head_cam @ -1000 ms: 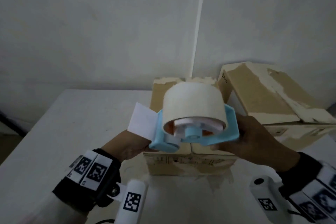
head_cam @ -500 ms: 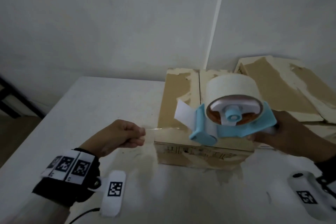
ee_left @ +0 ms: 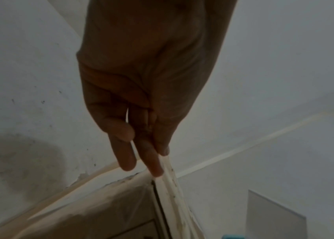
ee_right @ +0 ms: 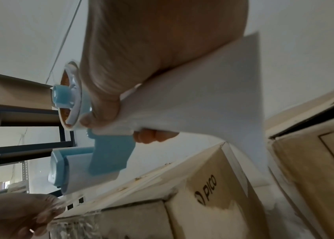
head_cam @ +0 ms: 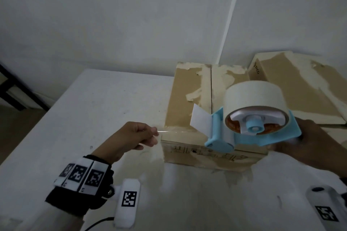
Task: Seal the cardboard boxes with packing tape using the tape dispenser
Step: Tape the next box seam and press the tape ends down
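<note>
Light blue tape dispenser [head_cam: 251, 133] with a wide cream roll of packing tape [head_cam: 255, 93], held just above the near right corner of the front cardboard box [head_cam: 185, 99], roller end pointing left. Gripped at its handle end by the right hand [head_cam: 300, 139], thumb and fingers curled round the white handle in the right wrist view. White flap [head_cam: 200, 120] sticking up and to the left from the dispenser's mouth, over the box top. Clear tape strip [head_cam: 176, 131] stretched from the dispenser leftward along the box's near top edge, past the near left corner. Free end pinched between thumb and fingers of the left hand [head_cam: 135, 137], just left of that corner and above the white table [head_cam: 93, 110]; pinch narrow, strip running out between the fingertips [ee_left: 153, 168] in the left wrist view. Box flaps closed, centre seam visible, top scarred with pale torn patches. 1 more cardboard box [head_cam: 300, 88] to the right of the front box and farther back, tilted, marked PICO on its side. White wall [head_cam: 131, 15] behind both boxes. Black wrist strap with 3 square markers [head_cam: 82, 176] near of the box, on the left wrist.
</note>
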Demonstrator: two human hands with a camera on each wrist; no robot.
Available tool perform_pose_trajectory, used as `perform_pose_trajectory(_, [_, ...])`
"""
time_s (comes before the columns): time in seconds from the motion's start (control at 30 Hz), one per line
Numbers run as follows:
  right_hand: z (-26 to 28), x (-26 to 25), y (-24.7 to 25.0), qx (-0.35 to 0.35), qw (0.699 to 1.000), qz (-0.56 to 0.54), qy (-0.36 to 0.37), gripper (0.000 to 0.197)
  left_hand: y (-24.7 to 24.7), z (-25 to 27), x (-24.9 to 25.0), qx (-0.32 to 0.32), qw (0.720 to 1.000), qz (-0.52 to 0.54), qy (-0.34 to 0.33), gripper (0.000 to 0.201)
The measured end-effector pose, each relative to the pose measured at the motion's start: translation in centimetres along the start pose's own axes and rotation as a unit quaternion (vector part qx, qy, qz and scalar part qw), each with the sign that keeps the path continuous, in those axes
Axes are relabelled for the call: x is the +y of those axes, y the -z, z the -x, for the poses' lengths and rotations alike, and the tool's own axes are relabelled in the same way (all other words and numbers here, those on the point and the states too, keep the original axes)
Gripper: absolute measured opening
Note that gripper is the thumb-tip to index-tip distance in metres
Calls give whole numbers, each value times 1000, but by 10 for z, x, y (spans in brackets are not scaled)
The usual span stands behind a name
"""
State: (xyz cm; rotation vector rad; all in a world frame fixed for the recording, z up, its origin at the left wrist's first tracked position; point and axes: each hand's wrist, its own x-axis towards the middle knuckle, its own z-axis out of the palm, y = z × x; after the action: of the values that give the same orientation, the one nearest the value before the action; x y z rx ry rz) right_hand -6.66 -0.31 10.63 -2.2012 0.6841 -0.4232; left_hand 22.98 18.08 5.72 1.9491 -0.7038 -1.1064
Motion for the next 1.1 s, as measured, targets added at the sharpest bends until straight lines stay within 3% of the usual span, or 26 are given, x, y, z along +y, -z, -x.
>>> perform_pose_trajectory(0.43, [-4, 6, -12, -35, 999, 0, -13, 54, -8, -14, -18, 5, 1000, -9, 23, 23])
perform_pose_trajectory(0.8, [-2, 14, -14, -35, 999, 4, -23, 54, -27, -19, -28, 32, 999, 7, -15, 19])
perform_pose_trajectory(1.0, [-1, 17, -16, -31, 999, -5, -18, 49, -46, -19, -41, -17, 998, -27, 47, 47])
perform_pose_trajectory(1.1, [-1, 14, -18, -31, 999, -12, -9, 47, -49, -21, -48, -44, 994, -63, 83, 45])
